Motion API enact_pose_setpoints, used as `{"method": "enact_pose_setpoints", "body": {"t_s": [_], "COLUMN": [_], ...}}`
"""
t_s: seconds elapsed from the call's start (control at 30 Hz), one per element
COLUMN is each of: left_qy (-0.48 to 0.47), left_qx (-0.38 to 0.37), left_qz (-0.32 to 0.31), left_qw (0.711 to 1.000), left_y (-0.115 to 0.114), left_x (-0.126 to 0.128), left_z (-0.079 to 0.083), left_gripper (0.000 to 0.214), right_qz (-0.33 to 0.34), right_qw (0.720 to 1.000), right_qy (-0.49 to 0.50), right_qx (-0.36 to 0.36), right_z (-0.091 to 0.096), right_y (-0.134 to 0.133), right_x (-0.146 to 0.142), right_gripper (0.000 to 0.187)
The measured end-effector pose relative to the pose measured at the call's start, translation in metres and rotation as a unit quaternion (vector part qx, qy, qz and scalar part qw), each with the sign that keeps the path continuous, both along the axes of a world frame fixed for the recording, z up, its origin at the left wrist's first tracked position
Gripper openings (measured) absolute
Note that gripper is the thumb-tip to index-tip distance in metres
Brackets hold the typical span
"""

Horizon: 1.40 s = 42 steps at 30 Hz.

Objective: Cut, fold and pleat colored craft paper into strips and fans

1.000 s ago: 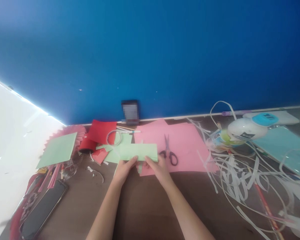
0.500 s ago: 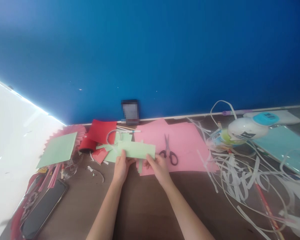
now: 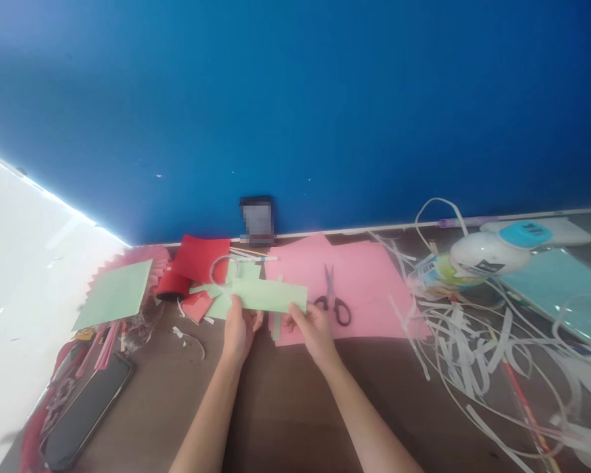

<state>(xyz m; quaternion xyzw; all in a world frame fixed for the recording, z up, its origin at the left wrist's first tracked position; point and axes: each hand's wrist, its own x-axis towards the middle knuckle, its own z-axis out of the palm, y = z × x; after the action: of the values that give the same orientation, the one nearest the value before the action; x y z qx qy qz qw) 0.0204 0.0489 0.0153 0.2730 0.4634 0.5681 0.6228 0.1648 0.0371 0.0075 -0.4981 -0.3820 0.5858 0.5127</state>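
Note:
A pale green strip of paper (image 3: 270, 295) is stretched sideways between my two hands, above the table. My left hand (image 3: 240, 328) pinches its left end, thumb on top and fingers curled beneath. At the right end, my right hand (image 3: 311, 327) grips the strip between thumb and fingers. Scissors (image 3: 331, 299) with dark handles lie just right of my right hand, blades partly apart, on large pink paper sheets (image 3: 374, 289). More green paper pieces (image 3: 221, 305) and a roll of tape (image 3: 213, 270) lie behind and left of my left hand.
Red paper (image 3: 201, 256), a red roll (image 3: 172, 284) and a phone (image 3: 88, 410) are on the left, beside a green sheet (image 3: 113, 292). On the right lie tangled white strips (image 3: 467, 355), a white bottle with a blue cap (image 3: 490, 253) and a pencil (image 3: 525, 401). A blue wall (image 3: 295, 98) rises behind.
My left hand has shifted slightly left along the green strip, which now tilts a little down to the right. My right hand stays almost in place.

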Motion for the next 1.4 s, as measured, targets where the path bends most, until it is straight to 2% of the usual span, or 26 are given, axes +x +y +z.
{"method": "enact_pose_setpoints", "body": {"t_s": [0.43,0.67,0.83,0.97,1.13,1.27,1.4], "left_qy": [-0.044,-0.057,-0.063,-0.042,0.062,0.077,0.075], "left_qx": [-0.003,-0.059,-0.061,-0.042,-0.044,-0.019,-0.044], "left_qz": [-0.023,-0.050,-0.038,-0.028,-0.053,-0.001,-0.015], "left_qw": [0.999,0.995,0.995,0.998,0.996,0.997,0.996], "left_y": [0.002,0.002,0.002,0.002,-0.002,-0.005,-0.007], "left_x": [-0.003,-0.005,-0.005,-0.003,-0.002,0.002,0.006], "left_z": [-0.005,-0.010,-0.010,-0.006,0.000,0.002,-0.002], "left_gripper": [0.048,0.042,0.043,0.047,0.045,0.042,0.043], "right_qz": [-0.006,-0.022,-0.032,-0.033,-0.031,-0.026,0.002], "right_qw": [1.000,0.999,0.999,0.998,0.997,0.998,1.000], "right_qy": [-0.005,0.013,0.011,-0.035,-0.063,-0.046,-0.008], "right_qx": [0.004,0.022,0.029,0.036,0.037,0.034,0.024], "right_z": [0.002,-0.003,-0.002,-0.001,0.000,0.000,-0.002], "right_y": [0.000,0.000,0.000,-0.001,-0.002,-0.003,-0.003], "right_x": [0.001,0.003,0.002,0.001,0.002,0.000,-0.003], "right_gripper": [0.032,0.032,0.034,0.037,0.037,0.035,0.030]}}
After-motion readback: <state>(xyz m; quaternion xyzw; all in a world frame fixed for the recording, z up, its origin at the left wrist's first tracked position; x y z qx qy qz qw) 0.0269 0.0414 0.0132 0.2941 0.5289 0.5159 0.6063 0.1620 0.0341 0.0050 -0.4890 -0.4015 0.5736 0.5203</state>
